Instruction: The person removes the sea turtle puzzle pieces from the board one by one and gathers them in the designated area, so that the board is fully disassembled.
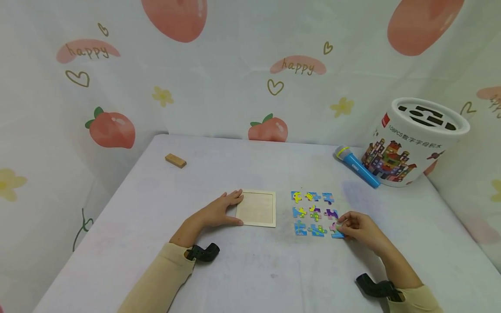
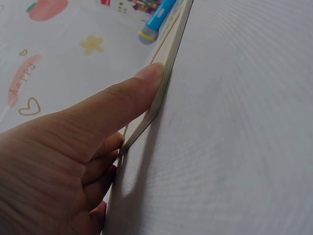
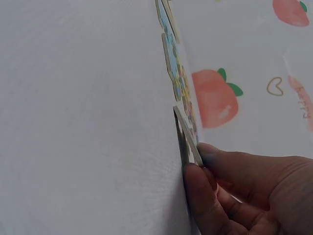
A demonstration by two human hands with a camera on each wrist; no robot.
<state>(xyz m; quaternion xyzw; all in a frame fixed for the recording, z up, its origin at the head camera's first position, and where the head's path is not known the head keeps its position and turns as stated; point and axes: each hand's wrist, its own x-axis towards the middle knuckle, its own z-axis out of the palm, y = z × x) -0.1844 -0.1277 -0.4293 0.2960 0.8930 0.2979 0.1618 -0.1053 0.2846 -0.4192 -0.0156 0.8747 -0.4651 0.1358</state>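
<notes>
A square wooden puzzle tray (image 1: 255, 208) with a raised rim lies on the table. My left hand (image 1: 220, 211) rests at its left side, thumb and fingers spread along the rim. In the left wrist view the thumb (image 2: 129, 93) touches the rim's edge. Several jigsaw pieces (image 1: 315, 213), blue with yellow, purple and green, lie apart in rows to the tray's right. My right hand (image 1: 361, 229) pinches the near-right jigsaw piece (image 1: 335, 230) between thumb and fingers. In the right wrist view that piece (image 3: 186, 132) is tilted, its right side lifted off the table.
At the back right stands a white bucket (image 1: 411, 143) with a slotted lid, and a blue toy microphone (image 1: 358, 167) lies against it. A small wooden block (image 1: 175, 160) lies at the back left. A printed curtain (image 1: 219, 87) borders the white table (image 1: 242, 269).
</notes>
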